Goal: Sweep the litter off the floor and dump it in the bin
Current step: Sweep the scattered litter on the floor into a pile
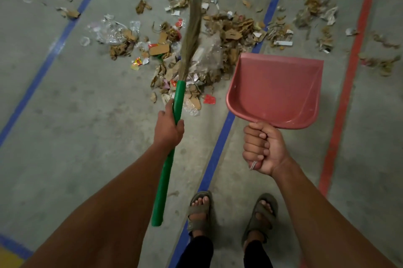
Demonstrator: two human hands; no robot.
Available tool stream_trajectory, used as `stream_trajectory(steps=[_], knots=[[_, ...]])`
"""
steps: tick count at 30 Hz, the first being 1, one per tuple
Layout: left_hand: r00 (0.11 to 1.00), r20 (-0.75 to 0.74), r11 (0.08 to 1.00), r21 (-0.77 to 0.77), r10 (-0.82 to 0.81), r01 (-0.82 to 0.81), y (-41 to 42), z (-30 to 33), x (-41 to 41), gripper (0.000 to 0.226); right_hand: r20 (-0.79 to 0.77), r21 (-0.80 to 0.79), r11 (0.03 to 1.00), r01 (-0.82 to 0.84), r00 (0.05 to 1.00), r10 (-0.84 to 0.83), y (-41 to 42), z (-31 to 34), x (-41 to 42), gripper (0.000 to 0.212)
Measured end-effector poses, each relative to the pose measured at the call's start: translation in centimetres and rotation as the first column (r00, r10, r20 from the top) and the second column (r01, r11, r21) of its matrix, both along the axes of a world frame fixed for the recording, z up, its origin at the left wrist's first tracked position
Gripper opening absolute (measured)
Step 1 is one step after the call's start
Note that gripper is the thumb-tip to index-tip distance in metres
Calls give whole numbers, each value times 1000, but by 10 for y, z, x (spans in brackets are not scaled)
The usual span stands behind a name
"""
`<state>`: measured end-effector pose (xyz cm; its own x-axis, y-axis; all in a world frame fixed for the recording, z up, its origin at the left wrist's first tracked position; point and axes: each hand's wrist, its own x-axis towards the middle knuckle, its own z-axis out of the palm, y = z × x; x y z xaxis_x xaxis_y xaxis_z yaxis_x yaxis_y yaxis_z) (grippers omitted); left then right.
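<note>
While the left hand [168,129] is wrapped around the green handle of the broom [174,115], its fingers fully curled about the shaft just below the bristles, the right hand [262,150] makes a tight fist on the stub handle of the pink dustpan [277,91], which is held off the floor with nothing in it. The litter [207,45] lies across the upper half of the frame: a dense heap at upper centre under the bristle tips, thinner scatter toward the upper left and upper right.

It looks light and loose, torn cardboard, crumpled clear plastic and foil scraps, so it should slide easily but may flutter or skip over the pan's lip; short, low strokes would likely suit it. The soft bristles will bend, and a grip near the head gives good control.

Bare concrete floor [72,115] in the lower left and centre leaves plenty of room to swing. Blue tape lines [220,143] and a red line [340,115] lie flat. The sandalled feet [199,211] stand near the bottom centre. No bin is in view.
</note>
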<state>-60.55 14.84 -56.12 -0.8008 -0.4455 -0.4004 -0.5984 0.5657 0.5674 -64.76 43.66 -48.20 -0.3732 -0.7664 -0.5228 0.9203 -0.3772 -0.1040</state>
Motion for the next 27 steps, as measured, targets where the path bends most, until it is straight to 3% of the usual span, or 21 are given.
stream_trajectory(steps=[5, 10, 12, 15, 19, 27], knots=[[958, 91, 961, -80, 271, -264, -6, -2, 39, 71, 7, 4, 998, -58, 998, 58, -12, -6, -1, 43], [839, 361, 912, -121, 407, -391, -3, -24, 54, 68, 31, -22, 994, -104, 994, 105, -17, -21, -6, 41], [785, 498, 927, -127, 368, -354, 6, -32, 50, 66, 42, -30, 993, -117, 992, 118, -17, -27, -8, 41], [778, 602, 982, -58, 178, -180, 31, -39, 29, 62, 51, -29, 989, -143, 988, 144, -10, -38, -11, 41], [848, 527, 996, 40, 47, -80, 56, -43, -25, 60, 73, -18, 986, -163, 984, 164, 6, -51, -16, 41], [963, 261, 998, -4, 69, -70, 58, -28, -105, 64, 92, 18, 989, -148, 985, 146, 32, -55, -28, 40]])
